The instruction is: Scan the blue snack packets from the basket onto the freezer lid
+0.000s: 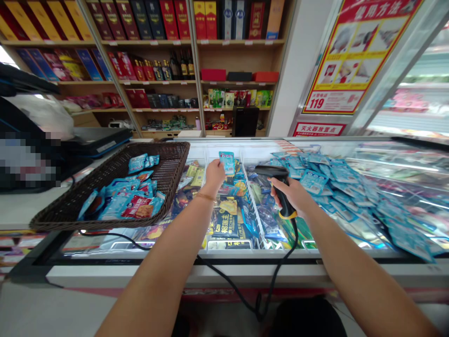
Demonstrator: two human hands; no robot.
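Note:
Between the fingers of my left hand (215,173) is a small blue snack packet (227,163), held upright above the glass-topped freezer. My right hand (293,194) grips a black and yellow barcode scanner (286,199) by its handle, with the head pointing left toward the packet. To the right, a large pile of similar blue packets (336,182) spreads over the freezer top. On the left stands a brown woven basket (171,164) with several blue packets and a red-fronted one (139,207) in it.
The scanner's black cable (231,283) loops down over the freezer's front edge (140,271). Frozen goods (228,222) show beneath the glass. Behind stand wooden shelves (242,42) of boxes and bottles. Dark counter equipment (94,140) is at left, a red and yellow poster (365,56) at right.

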